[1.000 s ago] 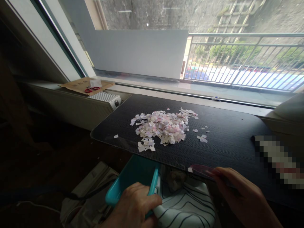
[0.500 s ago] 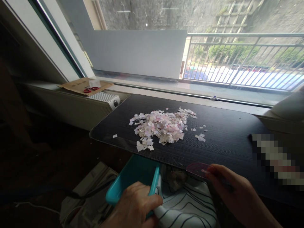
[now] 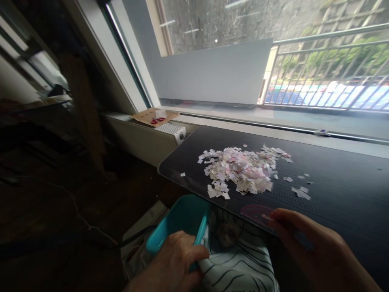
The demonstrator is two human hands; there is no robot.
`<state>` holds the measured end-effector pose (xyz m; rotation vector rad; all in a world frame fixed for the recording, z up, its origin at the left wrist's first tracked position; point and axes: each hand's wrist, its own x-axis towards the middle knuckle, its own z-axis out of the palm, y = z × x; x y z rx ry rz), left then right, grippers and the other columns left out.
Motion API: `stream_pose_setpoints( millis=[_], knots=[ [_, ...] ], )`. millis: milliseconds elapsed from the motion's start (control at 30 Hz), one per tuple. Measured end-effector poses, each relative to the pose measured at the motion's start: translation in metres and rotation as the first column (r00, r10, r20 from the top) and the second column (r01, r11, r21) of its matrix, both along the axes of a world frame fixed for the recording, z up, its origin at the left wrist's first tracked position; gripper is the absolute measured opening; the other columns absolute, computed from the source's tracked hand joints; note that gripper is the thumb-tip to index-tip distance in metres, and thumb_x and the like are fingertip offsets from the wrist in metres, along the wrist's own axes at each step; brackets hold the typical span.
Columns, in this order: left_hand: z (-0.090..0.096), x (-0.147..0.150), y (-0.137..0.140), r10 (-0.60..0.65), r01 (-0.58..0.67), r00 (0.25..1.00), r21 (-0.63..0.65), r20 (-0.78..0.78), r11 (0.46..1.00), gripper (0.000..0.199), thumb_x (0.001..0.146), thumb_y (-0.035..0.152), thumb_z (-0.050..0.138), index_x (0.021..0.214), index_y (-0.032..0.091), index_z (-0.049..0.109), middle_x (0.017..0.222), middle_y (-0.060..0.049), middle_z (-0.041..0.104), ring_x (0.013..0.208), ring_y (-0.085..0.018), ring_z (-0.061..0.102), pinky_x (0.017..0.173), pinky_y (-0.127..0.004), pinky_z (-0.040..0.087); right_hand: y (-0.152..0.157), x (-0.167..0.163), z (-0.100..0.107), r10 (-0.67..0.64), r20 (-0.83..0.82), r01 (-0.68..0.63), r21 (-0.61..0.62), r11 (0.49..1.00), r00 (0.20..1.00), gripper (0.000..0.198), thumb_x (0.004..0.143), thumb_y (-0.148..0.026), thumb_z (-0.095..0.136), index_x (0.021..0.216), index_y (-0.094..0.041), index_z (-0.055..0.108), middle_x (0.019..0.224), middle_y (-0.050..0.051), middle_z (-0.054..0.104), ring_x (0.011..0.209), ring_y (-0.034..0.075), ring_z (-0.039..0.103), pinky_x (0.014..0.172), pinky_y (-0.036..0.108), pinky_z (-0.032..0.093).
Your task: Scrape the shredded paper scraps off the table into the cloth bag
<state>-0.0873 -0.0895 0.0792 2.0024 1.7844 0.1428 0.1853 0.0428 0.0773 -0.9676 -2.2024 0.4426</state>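
A heap of small cut paper pieces (image 3: 243,168), white and pale pink, lies on the black table (image 3: 340,174). Below the table's front edge, my left hand (image 3: 179,257) grips the near right rim of a teal plastic bin (image 3: 162,229). My right hand (image 3: 304,235) holds a thin, see-through pink plastic piece with a rounded end (image 3: 255,213) at the table's front edge, in front of the heap. Part of that piece is hidden by my fingers. A few loose scraps (image 3: 300,192) lie to the right of the heap.
White cloth with dark wavy lines (image 3: 240,259) is beside the bin, over my lap. Red-handled scissors (image 3: 158,120) rest on a brown paper envelope (image 3: 139,117) on the sill, near a white heater (image 3: 170,129). A cable (image 3: 91,225) trails across the dark floor.
The view has swung left, so the table and paper heap appear further right. My left hand still grips the bin, and my right hand keeps the pink piece by the table edge.
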Motion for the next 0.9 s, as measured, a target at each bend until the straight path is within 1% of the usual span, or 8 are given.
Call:
stream_pose_setpoints(
  millis=[133, 267, 367, 433, 533, 667, 800, 900],
  knots=[
    [0.013, -0.032, -0.012, 0.128, -0.129, 0.991, -0.003, -0.037, 0.992, 0.025, 0.075, 0.009, 0.064, 0.091, 0.027, 0.069, 0.083, 0.002, 0.063, 0.083, -0.018, 0.057, 0.077, -0.028, 0.039, 0.004, -0.07, 0.016, 0.121, -0.004, -0.12, 0.016, 0.993, 0.993, 0.017, 0.092, -0.03, 0.051, 0.102, -0.026, 0.065, 0.094, 0.002, 0.074, 0.077, 0.016, 0.069, 0.068, 0.022, 0.053],
    [0.021, -0.059, -0.02, 0.197, -0.198, 0.974, 0.002, -0.11, 0.98, 0.025, 0.076, 0.011, 0.062, 0.094, 0.027, 0.07, 0.083, 0.001, 0.064, 0.082, -0.02, 0.057, 0.073, -0.029, 0.038, 0.016, -0.14, 0.03, 0.208, 0.112, -0.212, 0.016, 0.977, 0.972, 0.025, 0.094, -0.024, 0.044, 0.101, -0.023, 0.068, 0.094, 0.005, 0.074, 0.079, 0.019, 0.068, 0.068, 0.026, 0.05],
    [0.023, -0.074, -0.025, 0.237, -0.235, 0.96, 0.03, -0.149, 0.971, 0.028, 0.076, 0.011, 0.059, 0.097, 0.026, 0.07, 0.083, -0.001, 0.064, 0.083, -0.021, 0.057, 0.074, -0.03, 0.038, 0.033, -0.18, 0.033, 0.215, 0.209, -0.225, 0.025, 0.974, 0.954, 0.027, 0.093, -0.02, 0.043, 0.101, -0.02, 0.069, 0.09, 0.007, 0.074, 0.08, 0.021, 0.068, 0.067, 0.027, 0.046],
    [0.024, -0.08, -0.027, 0.245, -0.241, 0.957, 0.046, -0.156, 0.969, 0.027, 0.076, 0.009, 0.056, 0.094, 0.025, 0.07, 0.08, -0.001, 0.063, 0.082, -0.021, 0.057, 0.074, -0.031, 0.038, 0.043, -0.196, 0.032, 0.198, 0.25, -0.212, 0.03, 0.977, 0.948, 0.028, 0.093, -0.019, 0.043, 0.101, -0.02, 0.07, 0.089, 0.007, 0.074, 0.08, 0.021, 0.068, 0.065, 0.026, 0.043],
    [0.024, -0.086, -0.029, 0.246, -0.24, 0.958, 0.057, -0.147, 0.969, 0.025, 0.075, 0.009, 0.055, 0.089, 0.024, 0.069, 0.077, -0.001, 0.062, 0.079, -0.021, 0.057, 0.073, -0.03, 0.038, 0.048, -0.204, 0.029, 0.212, 0.27, -0.228, 0.029, 0.973, 0.939, 0.027, 0.093, -0.02, 0.044, 0.097, -0.02, 0.071, 0.084, 0.006, 0.074, 0.076, 0.02, 0.067, 0.062, 0.025, 0.04],
    [0.024, -0.086, -0.028, 0.233, -0.225, 0.965, 0.071, -0.12, 0.972, 0.027, 0.077, 0.009, 0.055, 0.094, 0.024, 0.07, 0.078, -0.001, 0.063, 0.078, -0.021, 0.058, 0.071, -0.03, 0.038, 0.044, -0.2, 0.029, 0.302, 0.259, -0.306, -0.027, 0.952, 0.917, 0.026, 0.091, -0.02, 0.045, 0.096, -0.02, 0.07, 0.081, 0.005, 0.073, 0.071, 0.018, 0.065, 0.061, 0.025, 0.039],
    [0.024, -0.082, -0.026, 0.21, -0.201, 0.968, 0.075, -0.141, 0.977, 0.025, 0.077, 0.01, 0.056, 0.093, 0.024, 0.069, 0.077, -0.001, 0.063, 0.079, -0.021, 0.058, 0.072, -0.03, 0.038, 0.041, -0.197, 0.033, 0.277, 0.255, -0.284, -0.007, 0.959, 0.926, 0.027, 0.091, -0.02, 0.044, 0.096, -0.02, 0.071, 0.081, 0.006, 0.073, 0.071, 0.019, 0.066, 0.06, 0.024, 0.039],
    [0.025, -0.079, -0.024, 0.194, -0.184, 0.971, 0.078, -0.138, 0.98, 0.022, 0.078, 0.012, 0.057, 0.092, 0.025, 0.069, 0.077, 0.0, 0.062, 0.079, -0.02, 0.057, 0.071, -0.029, 0.037, 0.041, -0.188, 0.039, 0.355, 0.233, -0.35, -0.065, 0.935, 0.905, 0.027, 0.089, -0.018, 0.046, 0.093, -0.02, 0.072, 0.075, 0.004, 0.073, 0.066, 0.017, 0.066, 0.057, 0.023, 0.04]
  ],
)
